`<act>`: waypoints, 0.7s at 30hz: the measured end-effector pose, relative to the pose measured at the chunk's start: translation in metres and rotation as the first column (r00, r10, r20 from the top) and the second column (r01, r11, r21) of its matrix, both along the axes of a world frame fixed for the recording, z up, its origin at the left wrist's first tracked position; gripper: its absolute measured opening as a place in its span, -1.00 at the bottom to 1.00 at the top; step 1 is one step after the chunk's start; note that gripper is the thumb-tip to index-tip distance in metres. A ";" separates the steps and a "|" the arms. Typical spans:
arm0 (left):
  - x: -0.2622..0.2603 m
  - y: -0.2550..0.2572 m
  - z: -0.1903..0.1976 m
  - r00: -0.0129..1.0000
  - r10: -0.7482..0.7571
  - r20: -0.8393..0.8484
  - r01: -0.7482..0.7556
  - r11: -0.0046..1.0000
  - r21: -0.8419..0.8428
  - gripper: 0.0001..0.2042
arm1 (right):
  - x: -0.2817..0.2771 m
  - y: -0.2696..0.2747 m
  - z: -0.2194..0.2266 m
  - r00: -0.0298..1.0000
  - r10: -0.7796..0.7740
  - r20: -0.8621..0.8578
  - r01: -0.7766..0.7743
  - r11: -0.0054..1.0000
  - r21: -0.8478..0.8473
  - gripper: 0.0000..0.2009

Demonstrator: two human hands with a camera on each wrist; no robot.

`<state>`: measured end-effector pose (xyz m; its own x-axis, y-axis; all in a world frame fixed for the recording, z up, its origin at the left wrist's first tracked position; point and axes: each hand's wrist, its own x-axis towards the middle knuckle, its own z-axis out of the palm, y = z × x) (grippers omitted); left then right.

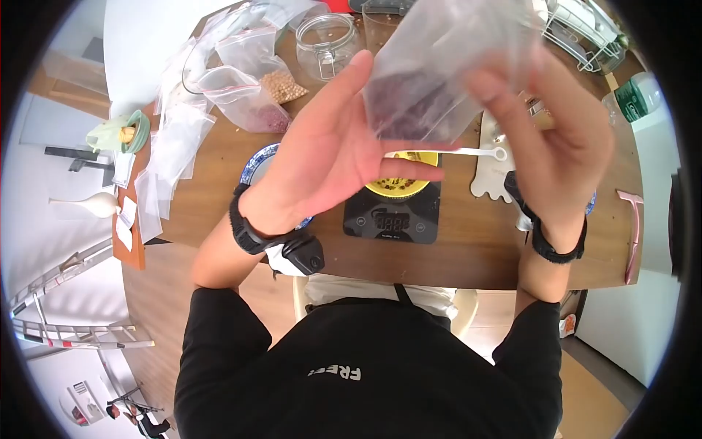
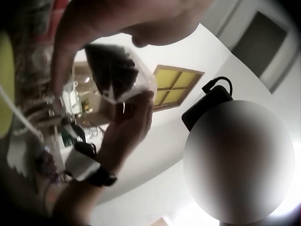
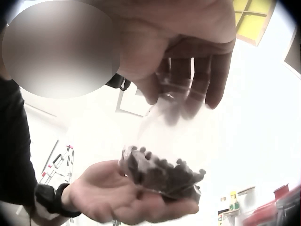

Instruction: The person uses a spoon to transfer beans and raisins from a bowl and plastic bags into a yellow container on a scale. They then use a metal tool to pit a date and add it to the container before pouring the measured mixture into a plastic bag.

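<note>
A clear plastic bag point(image 1: 413, 110) with small dark reddish pieces gathered at its bottom is held up above the table. My right hand point(image 1: 559, 139) pinches the bag near its upper end. Beneath it, my left hand point(image 1: 322, 157) lies palm up with fingers extended, supporting the filled bottom; in the right wrist view the dark pieces point(image 3: 162, 174) sit over those fingers. Below the hands, a yellow bowl point(image 1: 401, 186) with small bits in it stands on a black kitchen scale point(image 1: 391, 228). A white handle point(image 1: 479, 152) sticks out rightward from the bowl, which my left fingers partly hide.
Bags of pale beans point(image 1: 284, 88) and reddish pieces point(image 1: 272, 119) lie at the back left, near a clip-top glass jar point(image 1: 327, 47). A blue-and-white plate point(image 1: 256, 162) is partly behind my left arm. To the right are a pale board point(image 1: 486, 175) and a pink peeler point(image 1: 633, 234).
</note>
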<state>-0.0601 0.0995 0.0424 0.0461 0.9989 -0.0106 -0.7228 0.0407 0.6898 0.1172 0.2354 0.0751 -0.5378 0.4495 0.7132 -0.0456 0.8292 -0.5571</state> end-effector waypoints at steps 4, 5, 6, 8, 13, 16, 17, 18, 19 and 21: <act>-0.007 0.017 -0.016 0.996 -0.003 0.093 -0.003 0.998 0.061 -0.48 | 0.003 0.011 0.006 0.934 0.243 0.262 -0.302 0.928 0.218 -0.83; -0.009 0.021 -0.018 0.996 0.065 -0.053 -0.066 0.998 -0.017 -0.49 | 0.005 0.015 0.010 0.871 0.413 0.267 -0.467 0.865 0.186 -0.80; -0.010 0.026 -0.020 0.972 0.121 -0.201 -0.139 0.987 -0.077 -0.50 | 0.007 0.018 0.001 0.832 0.523 0.186 -0.530 0.848 -0.011 -0.73; -0.017 0.023 -0.029 0.978 0.100 -0.185 -0.114 0.991 -0.067 -0.52 | 0.002 0.018 -0.005 0.845 0.506 0.171 -0.509 0.860 -0.031 -0.78; -0.013 0.004 -0.038 0.929 0.185 -0.322 -0.218 0.974 -0.067 -0.53 | 0.000 0.032 -0.014 0.789 0.516 0.333 -0.517 0.851 -0.093 -0.84; 0.013 -0.014 -0.036 0.914 0.289 -0.284 -0.317 0.947 -0.057 -0.52 | -0.012 0.016 -0.029 0.895 0.233 0.379 -0.336 0.914 0.230 -0.91; 0.022 -0.023 -0.040 0.912 0.287 -0.293 -0.319 0.946 -0.064 -0.52 | -0.013 0.011 -0.034 0.898 0.238 0.371 -0.335 0.915 0.224 -0.91; 0.029 -0.029 -0.046 0.917 0.310 -0.253 -0.338 0.938 -0.074 -0.53 | -0.014 0.007 -0.038 0.867 0.181 0.465 -0.326 0.911 0.252 -0.92; 0.034 -0.034 -0.049 0.920 0.330 -0.213 -0.354 0.932 -0.083 -0.53 | -0.015 0.004 -0.040 0.827 0.116 0.550 -0.315 0.906 0.282 -0.92; 0.045 -0.045 -0.051 0.911 0.339 -0.234 -0.369 0.925 -0.094 -0.52 | -0.014 -0.002 -0.042 0.851 0.139 0.506 -0.314 0.908 0.279 -0.94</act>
